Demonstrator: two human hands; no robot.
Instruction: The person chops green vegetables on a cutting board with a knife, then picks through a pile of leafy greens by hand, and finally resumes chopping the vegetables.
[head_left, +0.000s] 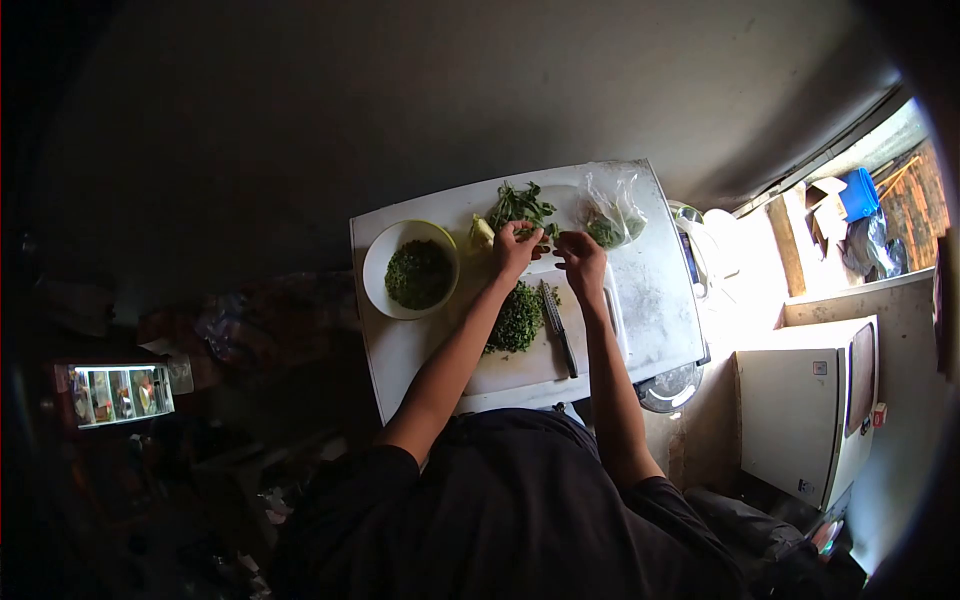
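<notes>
My left hand [516,247] is closed, its fingers pinched at the lower edge of a bunch of leafy green herbs [522,203]. Just right of it, my right hand [583,258] has its fingers bent toward the left hand; what they hold, if anything, is too small to name. Below both hands, chopped greens [516,320] lie heaped on a white cutting board [500,374]. A knife [560,332] with a black handle rests on the board, right of the heap.
On the white table [655,300], a bowl [375,272] of chopped greens stands left, and a clear plastic bag [615,212] with greens lies back right. A pale vegetable piece [482,232] lies beside the herbs. A white fridge [790,405] stands at the right.
</notes>
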